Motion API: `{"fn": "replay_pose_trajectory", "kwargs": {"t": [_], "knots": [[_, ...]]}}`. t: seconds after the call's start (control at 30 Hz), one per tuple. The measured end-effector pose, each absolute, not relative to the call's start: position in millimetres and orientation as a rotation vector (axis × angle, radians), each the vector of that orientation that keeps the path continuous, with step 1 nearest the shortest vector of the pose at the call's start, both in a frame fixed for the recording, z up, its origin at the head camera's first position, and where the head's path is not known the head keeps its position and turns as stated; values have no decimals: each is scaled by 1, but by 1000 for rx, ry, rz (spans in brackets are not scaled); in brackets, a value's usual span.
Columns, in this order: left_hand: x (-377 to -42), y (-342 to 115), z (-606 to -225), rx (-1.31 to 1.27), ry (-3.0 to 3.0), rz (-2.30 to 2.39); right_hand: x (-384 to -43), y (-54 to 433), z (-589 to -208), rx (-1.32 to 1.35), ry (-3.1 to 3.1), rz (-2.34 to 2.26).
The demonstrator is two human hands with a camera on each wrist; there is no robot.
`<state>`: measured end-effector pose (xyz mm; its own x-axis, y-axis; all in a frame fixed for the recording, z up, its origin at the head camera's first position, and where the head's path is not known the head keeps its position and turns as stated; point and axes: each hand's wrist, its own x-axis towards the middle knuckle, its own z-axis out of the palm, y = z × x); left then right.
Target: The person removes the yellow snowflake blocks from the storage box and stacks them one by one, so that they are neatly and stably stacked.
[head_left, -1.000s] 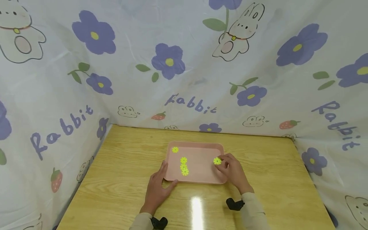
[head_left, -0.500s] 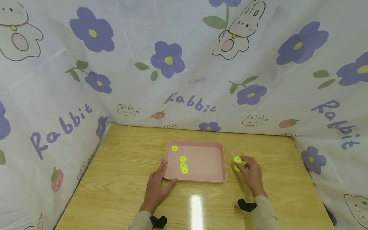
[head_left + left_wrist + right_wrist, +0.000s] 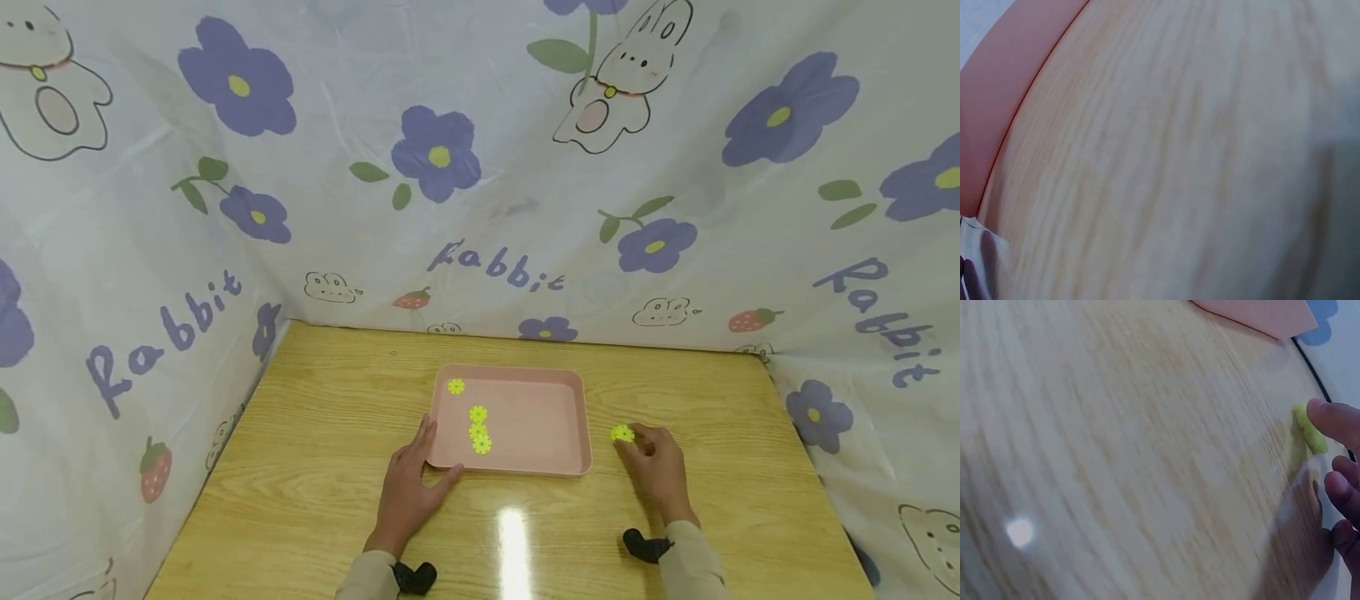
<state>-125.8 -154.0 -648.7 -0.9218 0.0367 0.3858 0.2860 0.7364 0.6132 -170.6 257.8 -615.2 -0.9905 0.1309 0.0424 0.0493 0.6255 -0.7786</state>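
Observation:
Right of the pink tray [image 3: 536, 421], my right hand [image 3: 662, 468] pinches a yellow-green flower-shaped disc [image 3: 622, 434] between thumb and fingers, low over the table. In the right wrist view the disc [image 3: 1308, 429] shows edge-on at the fingertips. Whether another disc lies beneath it, I cannot tell. My left hand [image 3: 408, 490] rests against the tray's near left corner, fingers along the left side and thumb at the front edge. Inside the tray, one flower disc [image 3: 456, 387] lies in the far left corner. Nearer, 3 discs lie in a touching row, including a front disc [image 3: 482, 445].
The wooden table [image 3: 300, 417] surrounds the tray, with a bright reflection in front. A white cloth [image 3: 495, 167] printed with rabbits and purple flowers stands behind and along both sides. Black wrist devices, such as the right one [image 3: 645, 546], sit near the table surface.
My right hand has moved right from over the tray to the table beside it, then down slightly, still pinching the disc. A second disc seen below it half a second ago no longer shows separately.

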Motion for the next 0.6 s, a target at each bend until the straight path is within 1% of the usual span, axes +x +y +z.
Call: {"fn": "replay_pose_trajectory", "kwargs": {"t": [0.6], "knots": [[-125,-154,-646,-239,-2608,-1019,-173,258,-620,-112,-2784,1263]]}}
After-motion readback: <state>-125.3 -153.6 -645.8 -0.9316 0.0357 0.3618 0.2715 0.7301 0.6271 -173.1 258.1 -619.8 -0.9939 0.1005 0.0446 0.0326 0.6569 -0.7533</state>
